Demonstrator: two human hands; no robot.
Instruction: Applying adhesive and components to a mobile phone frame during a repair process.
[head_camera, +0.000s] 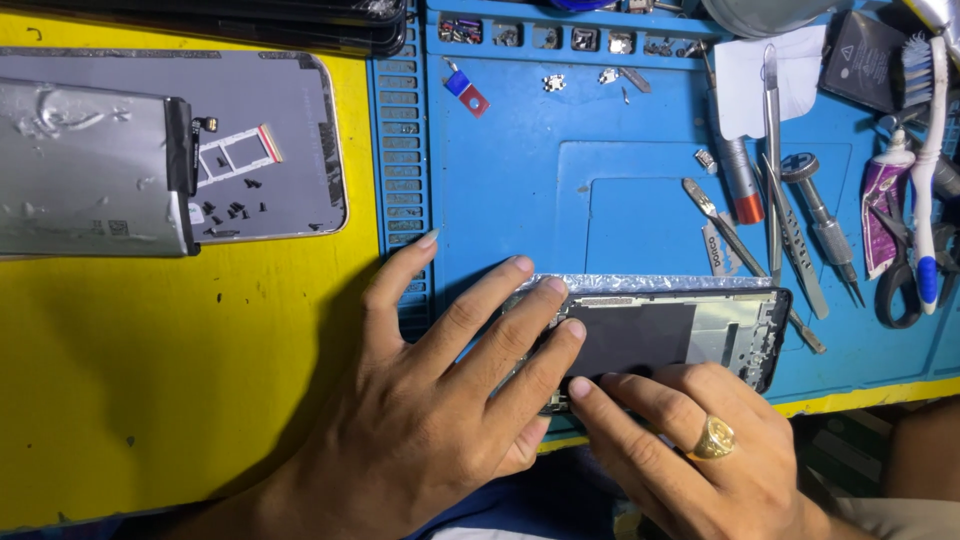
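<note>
An opened phone frame (700, 325), dark with a grey inner plate, lies on the blue repair mat (500, 170) near its front edge. A strip of silvery foil (650, 283) runs along the frame's far side. My left hand (440, 400) rests flat with its fingers spread over the frame's left end, pressing it down. My right hand (690, 440), with a gold ring, touches the frame's near edge with its fingertips. I cannot tell whether a small part sits under those fingertips.
A grey phone back panel (300, 120) with a SIM tray and several tiny screws, and a silvery battery (90, 170), lie on the yellow table at left. Tweezers (772, 150), screwdrivers (825, 225), a toothbrush (925, 160), a glue tube and scissors crowd the mat's right side.
</note>
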